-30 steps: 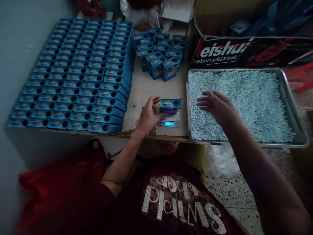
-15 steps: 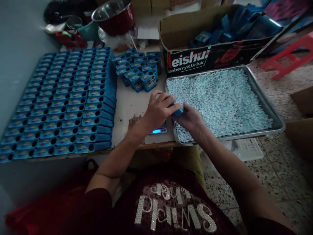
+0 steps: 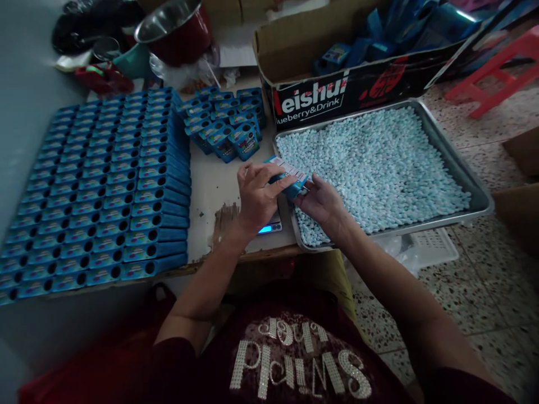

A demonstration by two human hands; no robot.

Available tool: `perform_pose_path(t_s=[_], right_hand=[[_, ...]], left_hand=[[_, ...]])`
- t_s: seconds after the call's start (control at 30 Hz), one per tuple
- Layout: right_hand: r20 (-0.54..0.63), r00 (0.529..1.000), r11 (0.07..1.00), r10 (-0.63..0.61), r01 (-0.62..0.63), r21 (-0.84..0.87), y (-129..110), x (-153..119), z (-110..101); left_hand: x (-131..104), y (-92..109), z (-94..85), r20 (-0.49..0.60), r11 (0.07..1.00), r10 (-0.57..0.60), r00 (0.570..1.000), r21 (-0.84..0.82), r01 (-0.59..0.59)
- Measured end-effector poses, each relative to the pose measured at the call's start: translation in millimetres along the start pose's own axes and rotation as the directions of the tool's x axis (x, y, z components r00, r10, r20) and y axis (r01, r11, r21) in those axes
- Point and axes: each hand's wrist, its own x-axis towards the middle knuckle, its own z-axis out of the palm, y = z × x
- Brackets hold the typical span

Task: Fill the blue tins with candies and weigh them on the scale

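Observation:
My left hand [image 3: 260, 191] grips a small blue printed candy box [image 3: 290, 171] from above, its fingers wrapped around it. The box is tilted, with its lower end towards my right hand [image 3: 323, 203]. That hand is palm up at the box's end, fingers spread and partly hidden under the box; I cannot make out anything lying in it. Below my left hand a small digital scale [image 3: 273, 224] with a lit blue display shows in part. Close by on the right, a metal tray [image 3: 480, 202] holds a layer of pale blue candy pellets [image 3: 370, 168].
Rows of blue boxes [image 3: 96, 191] cover the table's left side. A looser cluster of similar boxes [image 3: 229, 126] stands behind my hands. Beyond the tray is a cardboard carton [image 3: 311, 101] with blue packs. A metal bowl [image 3: 177, 33] and a red stool [image 3: 497, 73] are farther off.
The candy box has been turned in my left hand, so its printed broad side now shows. My right hand remains by its lower end. The camera view has shifted slightly.

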Motion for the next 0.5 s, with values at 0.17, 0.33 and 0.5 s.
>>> perform_pose_path(t_s=[0.17,0.33,0.5], right_hand=[[0.023,0.997,0.997,-0.070,0.071,-0.044,4,18,-12],[-0.004,0.997,0.997,-0.076,0.076,-0.006,1,18,-18],[0.014,1.000,0.999,0.006,-0.007,0.047,-8,-1,-13]], left_hand=[[1,6,-1.9,0.039,0.998,0.060,0.997,-0.001,-0.060],[8,4,6.0,0.059,1.000,0.022,0.998,-0.001,-0.022],[-4,-5,2.3,-0.083,0.979,-0.183,0.980,-0.103,0.174]])
